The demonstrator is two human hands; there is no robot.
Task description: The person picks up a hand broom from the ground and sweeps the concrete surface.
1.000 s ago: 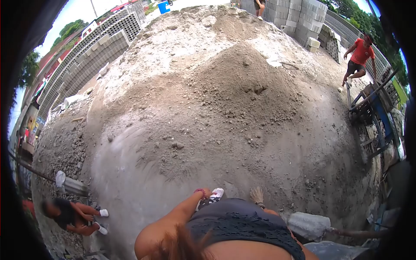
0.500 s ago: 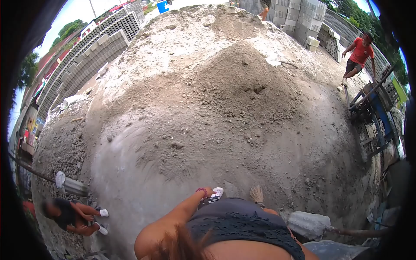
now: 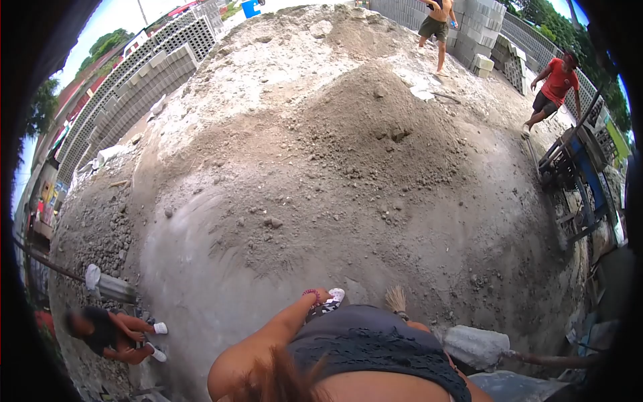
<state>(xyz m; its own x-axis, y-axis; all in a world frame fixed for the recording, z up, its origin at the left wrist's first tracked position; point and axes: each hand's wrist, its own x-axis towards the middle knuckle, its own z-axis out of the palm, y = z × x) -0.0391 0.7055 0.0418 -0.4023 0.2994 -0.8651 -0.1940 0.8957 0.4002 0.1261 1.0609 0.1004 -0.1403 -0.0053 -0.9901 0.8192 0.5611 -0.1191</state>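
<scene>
My left hand [image 3: 323,295], with a pink beaded band [image 3: 311,293] at the wrist, is down in front of my body beside a white shoe [image 3: 336,295]. Black-and-white patterned cloth [image 3: 327,307] shows under it. Its fingers are too small and covered to read. A broom [image 3: 396,299] with pale, splayed bristles sticks out past my dark top. The broom's bound end meets my right hand [image 3: 416,326], which seems closed around it; my torso hides most of the fingers.
A mound of grey-brown sand [image 3: 382,127] rises ahead on dusty ground. A cement-covered shovel blade [image 3: 475,345] lies at my right, near a blue metal machine [image 3: 583,167]. Hollow blocks [image 3: 147,87] stand stacked behind. One person [image 3: 110,335] sits left; others [image 3: 556,84] [image 3: 437,30] walk beyond the mound.
The person in dark shorts at the back has come further into view, stepping right. The person in red has shifted stance beside the machine, whose lever sits steeper. My arms have barely moved.
</scene>
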